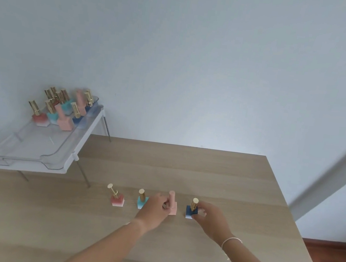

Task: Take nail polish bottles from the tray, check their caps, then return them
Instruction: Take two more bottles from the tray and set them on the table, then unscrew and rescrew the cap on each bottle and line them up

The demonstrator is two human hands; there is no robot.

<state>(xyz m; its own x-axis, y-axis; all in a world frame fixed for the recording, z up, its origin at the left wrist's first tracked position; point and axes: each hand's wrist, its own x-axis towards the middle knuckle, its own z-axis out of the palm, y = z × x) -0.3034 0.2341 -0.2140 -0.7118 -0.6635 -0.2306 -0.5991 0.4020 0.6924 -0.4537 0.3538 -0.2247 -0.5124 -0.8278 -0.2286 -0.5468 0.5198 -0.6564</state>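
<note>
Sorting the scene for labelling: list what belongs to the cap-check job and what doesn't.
Job:
- clear tray
- bottles in tray
- red bottle
- teal bottle
- pink bottle, at left hand
- blue bottle, at right hand

Not job:
- white stand
- table
- wristband

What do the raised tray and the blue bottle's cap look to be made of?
Tray: clear glossy plastic, likely acrylic; see-through walls with bright edge glints, set on a white rack. Blue bottle's cap: shiny gold, metal or metallised plastic; which, I cannot tell.
</note>
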